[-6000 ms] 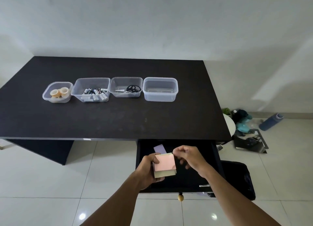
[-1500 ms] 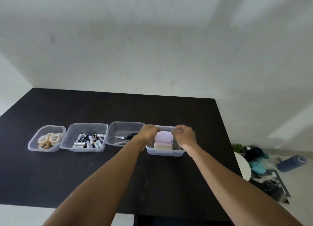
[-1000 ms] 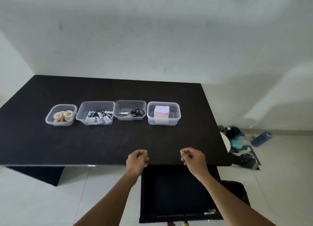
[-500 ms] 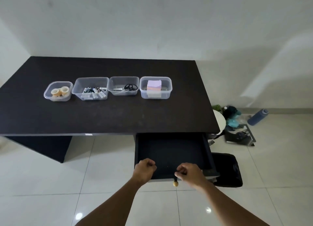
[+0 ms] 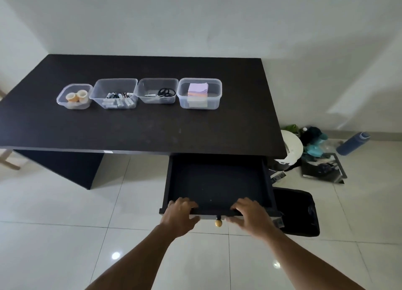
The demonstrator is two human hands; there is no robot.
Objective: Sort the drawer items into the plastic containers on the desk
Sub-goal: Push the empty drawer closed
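Note:
The black drawer (image 5: 217,181) stands pulled out under the desk and looks empty inside. My left hand (image 5: 180,215) and my right hand (image 5: 250,215) both grip its front panel, one on each side of the gold knob (image 5: 218,223). On the black desk (image 5: 152,126) a row of clear containers holds tape rolls (image 5: 76,95), batteries (image 5: 118,98), scissors (image 5: 165,92) and a stack of sticky notes (image 5: 197,90) in the rightmost container (image 5: 217,94).
A black bag (image 5: 298,211) lies on the tiled floor right of the drawer. Further right lie a white round object (image 5: 292,146), clutter and a blue bottle (image 5: 352,143). A wooden leg (image 5: 6,159) shows at the far left.
The sticky notes were set into the rightmost container. Both hands then came down to the open drawer and now grip its front panel.

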